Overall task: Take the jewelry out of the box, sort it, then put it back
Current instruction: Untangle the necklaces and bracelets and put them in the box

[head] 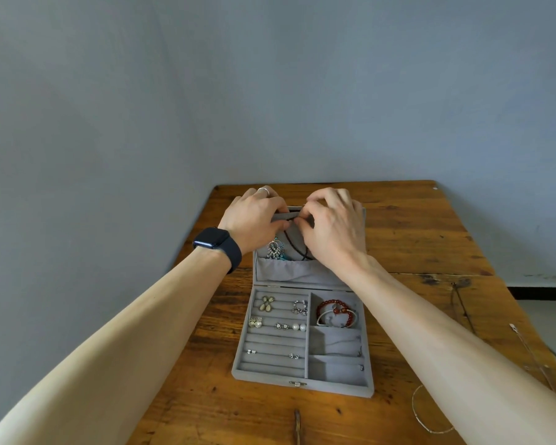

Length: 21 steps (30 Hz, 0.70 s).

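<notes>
A grey velvet jewelry box (238, 372) lies open on the wooden table (414, 232). Its lid stands back, with a dark cord necklace (294, 244) and a silver chandelier earring (275, 250) hanging into the lid's pocket. My left hand (254, 216) and my right hand (329, 226) meet at the lid's top edge, both pinching the cord's upper end. The tray's ring rolls hold several earrings and rings (281, 326). A red bead bracelet (334, 311) with a silver bangle lies in the upper right compartment.
A thin silver chain (429, 422) curls on the table at the lower right beside my right forearm, and another fine chain (527, 345) lies near the right edge. A dark cord (461, 305) rests further back. The wall stands just behind the table.
</notes>
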{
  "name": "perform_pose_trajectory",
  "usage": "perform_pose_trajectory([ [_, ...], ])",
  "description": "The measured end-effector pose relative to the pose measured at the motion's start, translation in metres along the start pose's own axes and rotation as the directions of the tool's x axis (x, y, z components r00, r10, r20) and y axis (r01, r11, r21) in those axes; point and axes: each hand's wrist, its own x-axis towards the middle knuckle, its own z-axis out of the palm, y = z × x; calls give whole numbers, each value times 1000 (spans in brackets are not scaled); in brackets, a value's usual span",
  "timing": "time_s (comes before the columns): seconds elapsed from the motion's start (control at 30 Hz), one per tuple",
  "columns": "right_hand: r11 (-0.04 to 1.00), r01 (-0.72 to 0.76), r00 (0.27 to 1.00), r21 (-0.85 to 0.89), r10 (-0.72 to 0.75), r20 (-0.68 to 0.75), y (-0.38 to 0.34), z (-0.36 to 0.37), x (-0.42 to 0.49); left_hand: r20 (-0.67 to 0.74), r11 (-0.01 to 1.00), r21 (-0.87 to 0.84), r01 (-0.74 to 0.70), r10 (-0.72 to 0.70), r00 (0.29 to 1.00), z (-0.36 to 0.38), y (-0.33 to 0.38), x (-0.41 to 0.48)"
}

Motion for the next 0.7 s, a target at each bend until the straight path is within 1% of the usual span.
perform_pose_trajectory([
  [0.1, 1000, -4, 1000, -29, 5, 16, -1, 3, -9, 3, 999, -40, 2, -2, 1000, 0, -2, 0],
  [0.17, 998, 19, 999, -53, -16, 44, -3, 4, -15, 6, 998, -58, 7, -7, 1000, -1, -2, 0],
  [0.23, 992, 89, 994, -90, -83, 74, -4, 4, -21, 10, 999, -49, 7, -7, 1000, -1, -3, 0],
  [0.3, 981, 176, 981, -81, -168, 94, -2, 4, -32, 18, 999, -44, 10, -9, 1000, -1, -3, -2],
  [0.33, 980, 188, 979, -68, -182, 94, 0, 3, -39, 19, 999, -47, 13, -12, 1000, -1, -2, -2],
  [0.4, 992, 121, 992, -35, -120, 41, 6, 0, -53, 11, 998, -55, 18, -17, 1000, -1, -2, -4],
  [0.43, 998, 61, 998, -19, -61, 7, 10, -2, -60, 5, 998, -53, 18, -18, 1000, -1, -2, -4],
  [0.47, 1000, 0, 1000, -19, 0, 8, 13, -4, -66, 2, 999, -48, 18, -18, 1000, 0, -2, -4],
  [0.5, 998, -50, 997, -47, 53, 62, 15, -6, -71, 0, 999, -43, 21, -21, 1000, 0, -1, -4],
  [0.53, 993, -76, 985, -95, 90, 146, 15, -8, -73, 1, 999, -39, 25, -24, 1000, 1, -1, -4],
  [0.6, 986, -70, 950, -153, 112, 290, 10, -8, -73, 14, 999, -34, 35, -34, 999, 3, 2, -5],
  [0.7, 994, -51, 892, -94, 88, 443, -5, -8, -65, 20, 998, -44, 55, -54, 998, 5, 3, -5],
])
